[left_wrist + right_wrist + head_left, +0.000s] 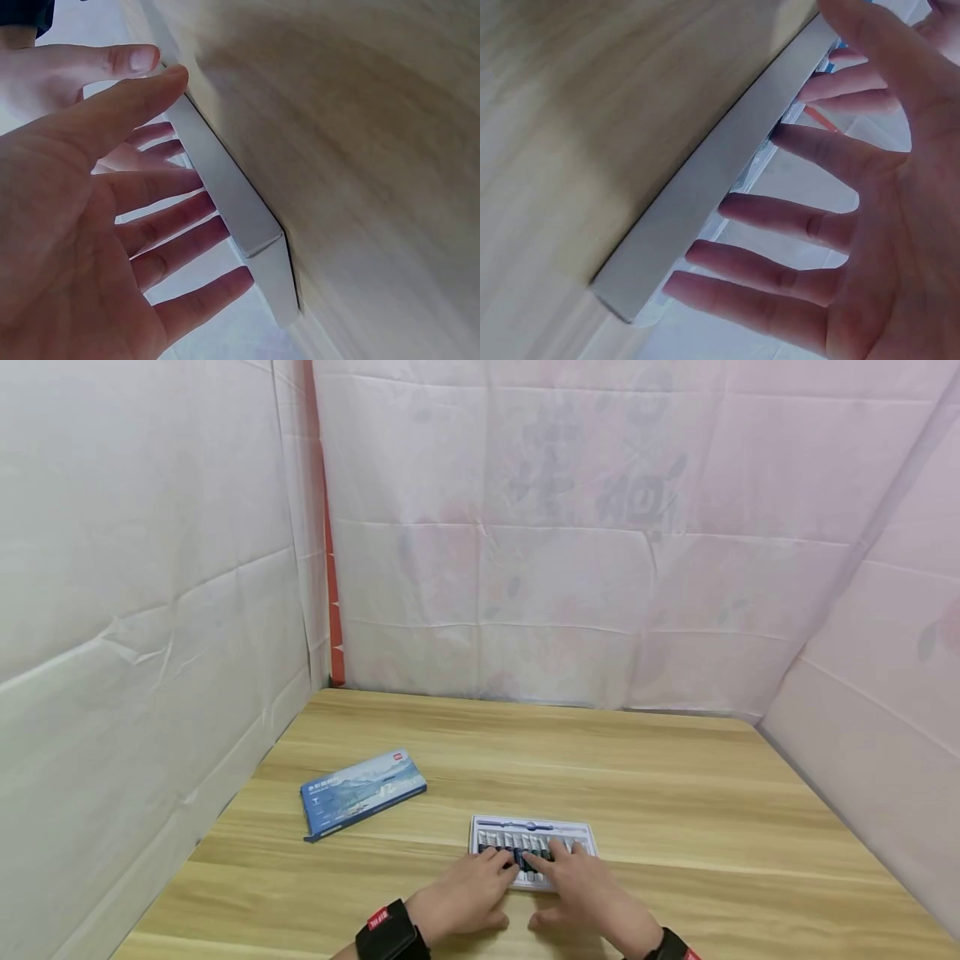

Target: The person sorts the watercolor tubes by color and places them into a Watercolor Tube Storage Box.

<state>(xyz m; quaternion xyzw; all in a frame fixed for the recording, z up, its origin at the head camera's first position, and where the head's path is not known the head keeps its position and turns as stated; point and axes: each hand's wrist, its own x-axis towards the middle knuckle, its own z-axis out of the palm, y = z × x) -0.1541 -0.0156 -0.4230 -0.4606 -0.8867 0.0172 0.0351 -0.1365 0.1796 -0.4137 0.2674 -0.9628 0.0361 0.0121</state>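
Paint tubes (512, 841) lie side by side in a shallow white tray (576, 828), together with a slim dark-blue brush (501, 824) along the far side. My left hand (474, 887) reaches over the tray's left half, its fingertips on the tubes. Over the right half, my right hand (583, 887) spreads its fingers onto the tubes. In the left wrist view the left hand's fingers (169, 251) are extended at the upper edge of the tray's white side wall (225, 191). The right wrist view shows straight fingers (769, 281) along that edge. Both hands partly hide the tubes.
A flat blue box (363, 793) with a mountain picture lies to the left on the wood-grain table (675, 793). Pale sheets (562, 568) hang behind the table and along both sides. A red strip (333, 602) runs down the back left corner.
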